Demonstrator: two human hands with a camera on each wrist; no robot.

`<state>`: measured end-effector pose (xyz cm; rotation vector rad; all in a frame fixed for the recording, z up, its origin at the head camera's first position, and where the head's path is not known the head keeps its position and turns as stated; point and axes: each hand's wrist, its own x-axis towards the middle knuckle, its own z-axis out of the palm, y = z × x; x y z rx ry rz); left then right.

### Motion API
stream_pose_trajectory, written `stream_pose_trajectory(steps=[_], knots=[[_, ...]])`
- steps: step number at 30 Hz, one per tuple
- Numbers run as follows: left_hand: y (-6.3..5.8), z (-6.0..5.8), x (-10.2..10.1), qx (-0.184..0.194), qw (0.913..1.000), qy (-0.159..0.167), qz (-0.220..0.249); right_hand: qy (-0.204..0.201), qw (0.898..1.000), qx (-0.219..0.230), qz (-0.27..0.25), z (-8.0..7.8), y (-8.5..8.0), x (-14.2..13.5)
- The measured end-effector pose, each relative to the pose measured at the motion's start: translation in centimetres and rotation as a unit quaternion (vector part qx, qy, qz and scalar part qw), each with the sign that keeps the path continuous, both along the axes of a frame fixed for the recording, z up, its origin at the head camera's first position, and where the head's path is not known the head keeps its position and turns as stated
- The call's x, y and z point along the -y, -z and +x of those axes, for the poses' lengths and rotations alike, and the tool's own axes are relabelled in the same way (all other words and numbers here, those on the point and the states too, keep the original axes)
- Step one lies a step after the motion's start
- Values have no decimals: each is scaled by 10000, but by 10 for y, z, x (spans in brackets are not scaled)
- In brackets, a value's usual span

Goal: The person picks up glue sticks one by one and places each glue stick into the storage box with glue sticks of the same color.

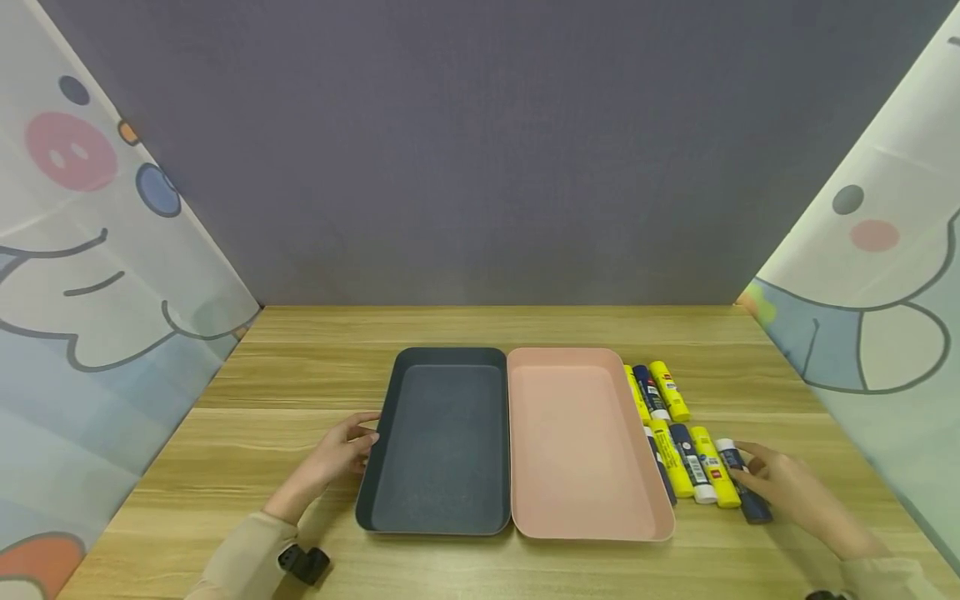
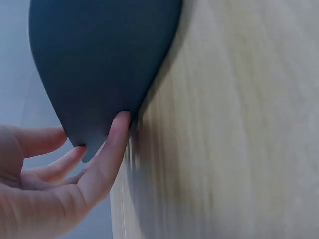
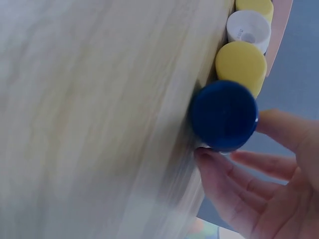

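Observation:
At the left side of the dark grey tray (image 1: 450,450) is my left hand (image 1: 339,450). Its extended fingers (image 2: 117,130) touch the tray's outer wall (image 2: 107,59) and rim. My right hand (image 1: 787,487) pinches a dark blue glue stick (image 1: 752,507) with a white cap, at the right end of the front row. In the right wrist view, the round blue end of this glue stick (image 3: 224,115) faces the camera, with fingers on two sides. Beside it lies a yellow glue stick (image 1: 715,471), then a blue one with a white end (image 1: 693,467).
A pink tray (image 1: 577,450) stands right against the dark one. More yellow and blue glue sticks lie along its right side, including a yellow one (image 1: 670,392) in the back row. A grey panel (image 1: 495,167) rises behind the wooden table (image 1: 322,358), with cartoon-print sheets either side.

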<state>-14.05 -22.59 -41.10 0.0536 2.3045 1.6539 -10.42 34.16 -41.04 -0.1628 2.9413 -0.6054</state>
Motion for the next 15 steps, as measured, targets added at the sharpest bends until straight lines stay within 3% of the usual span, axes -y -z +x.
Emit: stream_pose_trajectory(steps=[15], knots=[[-1,0,2,83,9996,185,179,272,9970,709,164,-8,-4,4]])
